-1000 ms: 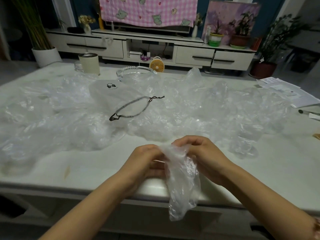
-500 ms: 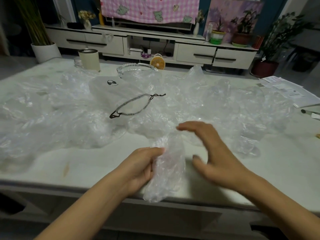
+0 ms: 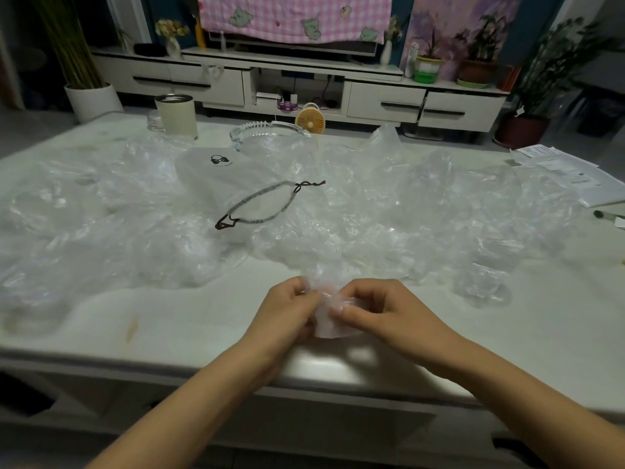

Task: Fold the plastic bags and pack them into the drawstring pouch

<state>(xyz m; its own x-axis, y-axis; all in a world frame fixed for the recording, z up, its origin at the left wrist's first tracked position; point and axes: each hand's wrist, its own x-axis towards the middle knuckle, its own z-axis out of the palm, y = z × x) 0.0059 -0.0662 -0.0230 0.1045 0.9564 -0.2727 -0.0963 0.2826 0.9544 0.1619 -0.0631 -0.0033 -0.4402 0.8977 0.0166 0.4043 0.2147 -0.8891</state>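
Left hand (image 3: 287, 309) and right hand (image 3: 382, 309) each keep a closed, pinching grip on the crumpled clear plastic bag (image 3: 329, 324) — best to press air out and crease folds flat.

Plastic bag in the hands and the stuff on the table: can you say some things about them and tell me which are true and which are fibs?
1. The left hand and the right hand both pinch the small crumpled clear plastic bag. True.
2. The white fabric drawstring pouch with the black cord lies on the floor. False: it lies on the white table, among loose clear bags.
3. The cream round canister stands near the table's far edge, on the left side. True.
4. The white printed papers lie at the table's left edge. False: they lie at its right edge.
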